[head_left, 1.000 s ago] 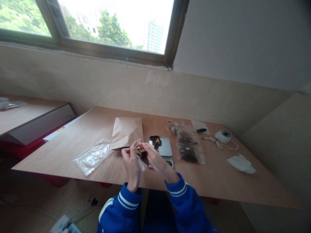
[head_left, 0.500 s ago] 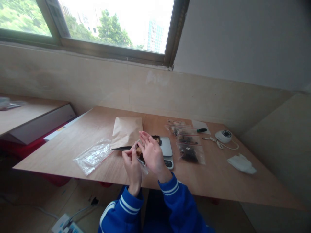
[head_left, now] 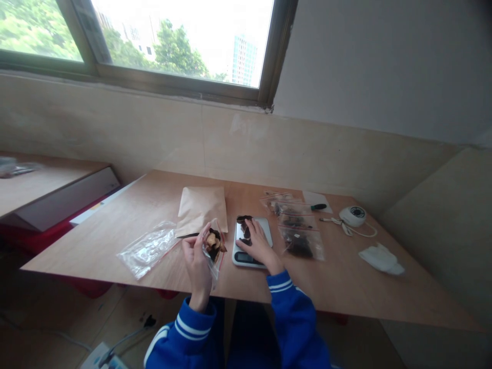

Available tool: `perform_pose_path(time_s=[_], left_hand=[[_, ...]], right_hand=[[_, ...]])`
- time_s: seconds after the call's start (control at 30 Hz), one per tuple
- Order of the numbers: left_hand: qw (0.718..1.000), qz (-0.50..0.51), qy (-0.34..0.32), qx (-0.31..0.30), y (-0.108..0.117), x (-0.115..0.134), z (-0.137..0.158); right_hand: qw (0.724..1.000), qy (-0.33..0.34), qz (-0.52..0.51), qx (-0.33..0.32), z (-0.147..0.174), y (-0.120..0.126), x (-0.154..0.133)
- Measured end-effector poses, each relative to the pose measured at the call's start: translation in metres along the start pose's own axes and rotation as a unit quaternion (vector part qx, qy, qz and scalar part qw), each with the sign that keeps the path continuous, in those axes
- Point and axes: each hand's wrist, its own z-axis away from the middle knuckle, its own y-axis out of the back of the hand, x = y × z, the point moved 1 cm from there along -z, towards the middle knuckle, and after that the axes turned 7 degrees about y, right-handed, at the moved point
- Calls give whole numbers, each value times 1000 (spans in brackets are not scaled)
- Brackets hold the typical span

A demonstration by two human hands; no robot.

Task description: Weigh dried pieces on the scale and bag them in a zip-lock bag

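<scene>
Spill risk at the small clear bag [head_left: 215, 278]

In the head view, the likeliest trouble is loose material. The left hand [head_left: 197, 264] has its grip closed around one side of the small clear bag, just left of the kitchen scale [head_left: 265, 230] and above the counter [head_left: 326, 289]. The bag's mouth gapes, and curled brown pieces [head_left: 213, 241] crowd right up at the opening. If that grip squeezed harder or the bag tipped over, the topmost ones could well slide out. The thin plastic looks limp, so I would expect it to fold shut easily if pushed against.

The right hand [head_left: 260, 247] reaches over the scale with thumb and fingers spread around the dark dried pieces [head_left: 243, 220] on the plate; whether the fingertips touch them I cannot tell. Gathering too many at once could drop some over the edge, and brittle ones (they look dry, though that is a guess) might crack. The heel of the hand could also press on the scale and spoil a reading; the display [head_left: 241, 258] is too dark and small to read.

As for looks, the pieces in the bag are pale tan on some faces and dark brown elsewhere, irregular and curled. Those on the scale are darker, nearly black in places, and partly hidden by the fingers. A reddish line [head_left: 222, 260] runs along the bag's right edge. Behind the bag, a brown paper pouch [head_left: 202, 207] lies close by.
</scene>
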Motion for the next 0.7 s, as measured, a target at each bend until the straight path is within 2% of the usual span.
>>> perform_pose_path(time_s=[0.17, 0.33, 0.57, 0.7], left_hand=[[1000, -1, 7, 6, 6, 1, -4], [1000, 9, 5, 3, 7, 4, -3], [1000, 7, 9, -3, 6, 4, -1], [1000, 4, 18, -2, 6, 5, -1]], right_hand=[[998, 51, 10, 37, 2, 2, 5], [996, 55, 7, 69, -3, 12, 8], [994, 3, -21, 109, 1, 28, 10], [978, -43, -122, 166, 3, 29, 18]])
